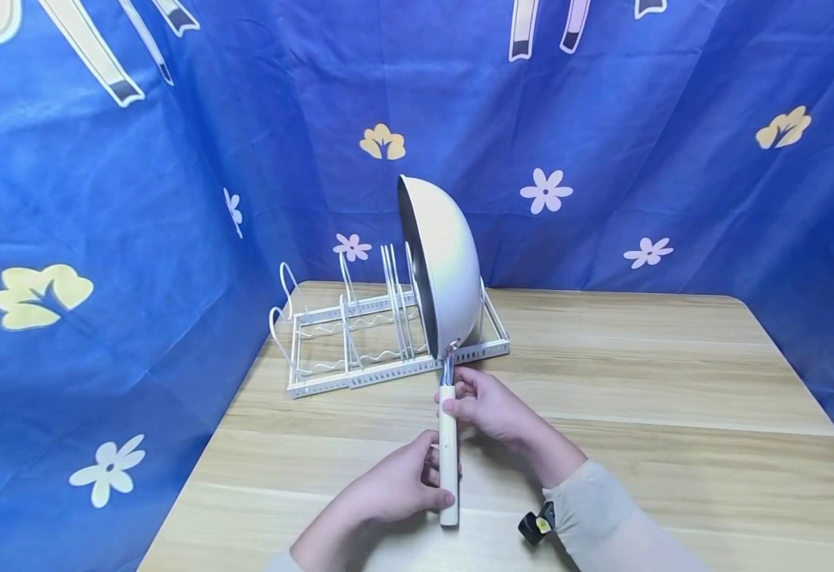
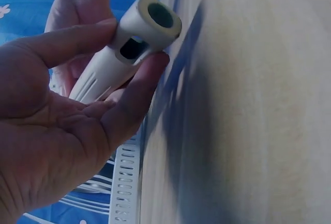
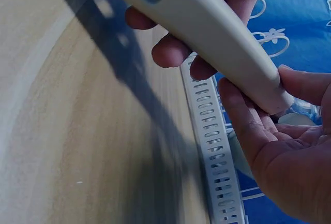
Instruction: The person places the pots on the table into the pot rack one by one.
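A white wok (image 1: 453, 262) with a dark inside stands on edge at the right part of a white wire rack (image 1: 388, 369), its long handle (image 1: 449, 461) pointing toward me. My left hand (image 1: 399, 481) pinches the handle close to its free end, where the left wrist view shows a slot and a round hollow tip. Farther up, beside the metal neck, my right hand (image 1: 492, 405) holds the handle between thumb and fingers. In the right wrist view, the right fingers (image 3: 243, 115) support the handle from below. Whether the wok's lower rim rests on the rack is hard to tell.
Upright wire dividers (image 1: 345, 318) rise from the rack's left part. The rack stands on a wood-grain table (image 1: 639, 413), near a blue patterned curtain (image 1: 603, 143) that hangs behind and at both sides. A black wrist device (image 1: 534, 524) sits at the right sleeve.
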The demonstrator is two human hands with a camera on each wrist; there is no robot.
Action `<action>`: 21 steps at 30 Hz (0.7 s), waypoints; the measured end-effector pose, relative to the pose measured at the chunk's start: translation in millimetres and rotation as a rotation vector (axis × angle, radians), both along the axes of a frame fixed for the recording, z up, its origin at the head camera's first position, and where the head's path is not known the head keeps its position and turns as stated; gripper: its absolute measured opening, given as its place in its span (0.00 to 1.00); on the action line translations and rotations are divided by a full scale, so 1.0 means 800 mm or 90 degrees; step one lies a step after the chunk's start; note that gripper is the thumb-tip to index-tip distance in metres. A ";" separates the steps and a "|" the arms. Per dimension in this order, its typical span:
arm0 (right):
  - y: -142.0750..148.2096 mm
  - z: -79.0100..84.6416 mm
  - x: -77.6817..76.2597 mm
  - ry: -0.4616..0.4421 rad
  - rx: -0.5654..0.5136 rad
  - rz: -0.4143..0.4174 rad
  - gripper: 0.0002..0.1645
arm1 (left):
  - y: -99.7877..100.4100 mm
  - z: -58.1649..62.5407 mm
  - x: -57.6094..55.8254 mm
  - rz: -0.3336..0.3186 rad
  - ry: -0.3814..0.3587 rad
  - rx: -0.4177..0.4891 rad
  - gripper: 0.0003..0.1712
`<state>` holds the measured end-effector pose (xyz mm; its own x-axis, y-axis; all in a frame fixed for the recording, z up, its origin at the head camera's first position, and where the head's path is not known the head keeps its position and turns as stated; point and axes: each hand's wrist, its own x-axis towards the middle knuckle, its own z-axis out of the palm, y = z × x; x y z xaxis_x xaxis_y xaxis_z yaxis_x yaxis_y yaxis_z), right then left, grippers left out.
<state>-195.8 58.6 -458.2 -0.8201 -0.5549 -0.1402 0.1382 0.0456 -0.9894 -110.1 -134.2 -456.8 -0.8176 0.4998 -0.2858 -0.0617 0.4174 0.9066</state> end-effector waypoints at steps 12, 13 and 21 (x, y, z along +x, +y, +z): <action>-0.002 -0.003 0.002 0.013 0.045 -0.033 0.40 | 0.005 -0.002 0.000 -0.005 0.050 -0.099 0.38; -0.002 -0.003 0.002 0.023 0.062 -0.038 0.40 | 0.005 -0.001 0.001 -0.005 0.061 -0.116 0.39; 0.011 0.014 0.017 0.253 0.352 -0.077 0.35 | 0.010 0.015 0.015 -0.005 0.244 -0.337 0.43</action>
